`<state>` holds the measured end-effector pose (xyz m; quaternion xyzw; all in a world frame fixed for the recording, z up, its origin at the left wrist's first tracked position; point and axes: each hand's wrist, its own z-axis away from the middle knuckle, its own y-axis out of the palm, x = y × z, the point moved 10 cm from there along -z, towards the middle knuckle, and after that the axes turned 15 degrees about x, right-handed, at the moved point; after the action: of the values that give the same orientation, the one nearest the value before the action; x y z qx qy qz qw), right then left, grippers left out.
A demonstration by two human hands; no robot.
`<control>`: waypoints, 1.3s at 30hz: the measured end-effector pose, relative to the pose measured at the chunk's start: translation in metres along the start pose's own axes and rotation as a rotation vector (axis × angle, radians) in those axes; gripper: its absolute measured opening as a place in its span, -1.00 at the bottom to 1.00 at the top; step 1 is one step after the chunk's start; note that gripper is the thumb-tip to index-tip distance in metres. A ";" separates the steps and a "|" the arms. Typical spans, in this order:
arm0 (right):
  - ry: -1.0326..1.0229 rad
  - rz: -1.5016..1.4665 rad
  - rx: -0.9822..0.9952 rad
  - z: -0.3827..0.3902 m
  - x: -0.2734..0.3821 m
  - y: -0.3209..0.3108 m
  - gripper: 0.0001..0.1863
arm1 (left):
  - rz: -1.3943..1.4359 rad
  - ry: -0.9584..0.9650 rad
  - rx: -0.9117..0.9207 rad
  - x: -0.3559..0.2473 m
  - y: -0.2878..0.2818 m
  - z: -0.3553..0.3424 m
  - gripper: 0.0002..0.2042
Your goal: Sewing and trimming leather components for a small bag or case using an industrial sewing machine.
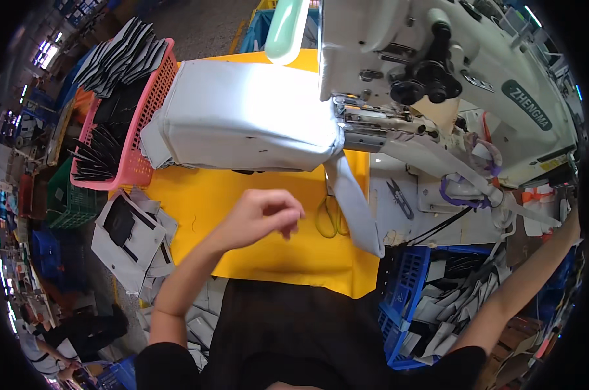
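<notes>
My left hand [268, 218] hovers over the yellow work surface [242, 260], its fingers curled in toward the thumb with nothing visible in them. Just beyond it lies a white box-shaped bag piece [223, 143], its right end at the arm of a sewing machine [372, 58]. From that end a grey-white strip [356, 205] hangs toward me. Yellow-handled scissors [330, 218] lie between my left hand and the strip. My right arm [502, 299] stretches to the far right edge beside the machine; the fingers of that hand are lost in the dark rim.
A pink basket [148, 110] of black and white pieces stands on the left, with stacked white panels [129, 240] nearer me. Thread snips [400, 198] lie on the machine bed. A blue crate [402, 305] of cut pieces sits at lower right.
</notes>
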<state>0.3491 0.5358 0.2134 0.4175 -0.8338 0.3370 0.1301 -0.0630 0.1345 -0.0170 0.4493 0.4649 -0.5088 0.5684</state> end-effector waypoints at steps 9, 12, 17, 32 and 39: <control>0.201 0.120 0.286 -0.054 -0.165 0.052 -0.73 | 1.375 0.399 -0.139 0.125 -0.043 -0.101 -0.51; 0.187 0.122 0.241 -0.074 -0.171 0.039 -0.71 | 1.574 0.553 -0.065 0.100 -0.050 -0.111 -0.48; 0.174 0.124 0.226 -0.093 -0.199 0.040 -0.66 | 1.646 0.454 -0.026 0.081 -0.046 -0.116 -0.46; -0.137 -0.063 0.176 0.088 0.069 0.036 -0.77 | 1.162 0.748 -0.300 0.096 -0.055 -0.100 -0.42; -0.072 -0.045 0.614 0.135 0.146 0.132 -0.76 | 1.268 0.934 -0.008 0.088 -0.057 -0.100 -0.41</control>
<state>0.1641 0.4123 0.1263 0.4672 -0.6876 0.5553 -0.0245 -0.1228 0.2140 -0.1224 0.7941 0.3126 0.1556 0.4975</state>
